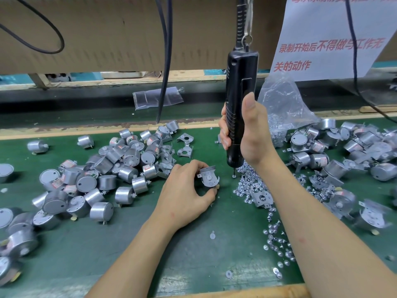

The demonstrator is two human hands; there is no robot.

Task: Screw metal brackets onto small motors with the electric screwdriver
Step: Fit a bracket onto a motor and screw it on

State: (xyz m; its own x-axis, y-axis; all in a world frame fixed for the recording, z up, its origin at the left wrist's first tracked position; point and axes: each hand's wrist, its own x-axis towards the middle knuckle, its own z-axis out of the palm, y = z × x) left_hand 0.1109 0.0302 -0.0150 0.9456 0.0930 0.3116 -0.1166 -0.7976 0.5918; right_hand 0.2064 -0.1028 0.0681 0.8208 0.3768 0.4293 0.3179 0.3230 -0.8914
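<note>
Behind the screwdriver [240, 87], a sign [318, 24] reads "关的动作".

Right hand [250, 134] gripping upright black electric screwdriver [239, 100], bit over loose silver screws [251, 186], left hand [189, 190] holding bracketed silver motor [208, 176] on green bench mat [107, 244], bare motors [96, 168] heaped toward left edge
</note>
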